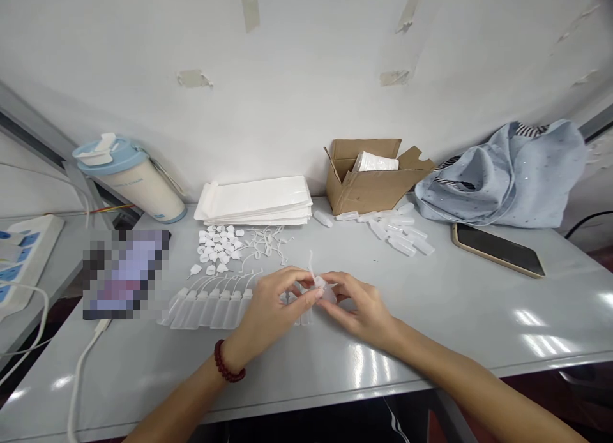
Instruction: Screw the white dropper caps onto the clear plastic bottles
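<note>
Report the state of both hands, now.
Left hand: closed, pinching the translucent plastic bottle near its thin strap.
Right hand: closed, holding the same bottle.

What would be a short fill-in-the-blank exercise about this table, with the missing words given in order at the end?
1. The left hand and the right hand hold a translucent piece; the dark red bracelet is on the ____ wrist.
2. The cardboard ____ stands between the stack of white packets and the blue bag.
3. The dark-screened phone lies on the ____ side of the picture.

Missing words: left; box; right.
</note>
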Demonstrator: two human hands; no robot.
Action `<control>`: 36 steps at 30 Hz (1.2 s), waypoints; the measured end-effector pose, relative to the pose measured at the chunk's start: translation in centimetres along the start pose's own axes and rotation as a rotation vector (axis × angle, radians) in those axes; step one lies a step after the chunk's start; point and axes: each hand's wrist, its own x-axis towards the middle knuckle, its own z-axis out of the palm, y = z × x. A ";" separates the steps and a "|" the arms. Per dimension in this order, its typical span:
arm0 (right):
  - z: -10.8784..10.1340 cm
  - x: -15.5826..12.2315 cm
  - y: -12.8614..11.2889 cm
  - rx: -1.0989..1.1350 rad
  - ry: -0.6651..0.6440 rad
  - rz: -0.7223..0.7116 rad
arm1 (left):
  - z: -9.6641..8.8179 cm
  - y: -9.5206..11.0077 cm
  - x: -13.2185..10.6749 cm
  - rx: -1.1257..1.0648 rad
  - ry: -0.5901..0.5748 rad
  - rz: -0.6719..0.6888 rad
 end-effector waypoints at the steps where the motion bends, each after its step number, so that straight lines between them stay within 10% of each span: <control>1: 0.1 -0.1 0.1 0.004 -0.011 -0.020 | 0.1 0.0 0.0 -0.001 -0.015 0.012; 10: -1.0 0.6 -1.5 0.215 -0.093 -0.001 | -0.7 0.7 0.3 -0.129 -0.152 -0.036; 14: -0.9 0.7 -1.3 0.291 -0.035 0.117 | -0.1 0.0 0.1 0.052 -0.024 0.010; 18: -0.5 0.7 -0.7 0.409 0.010 0.304 | 0.5 -1.0 -0.1 0.385 0.155 0.349; 23: -0.6 1.0 -0.7 0.596 -0.010 0.443 | 0.7 -1.2 -0.2 0.609 0.023 0.654; 36: -1.0 1.6 -0.7 0.476 -0.062 0.465 | 0.9 -1.3 -0.2 0.554 -0.052 0.568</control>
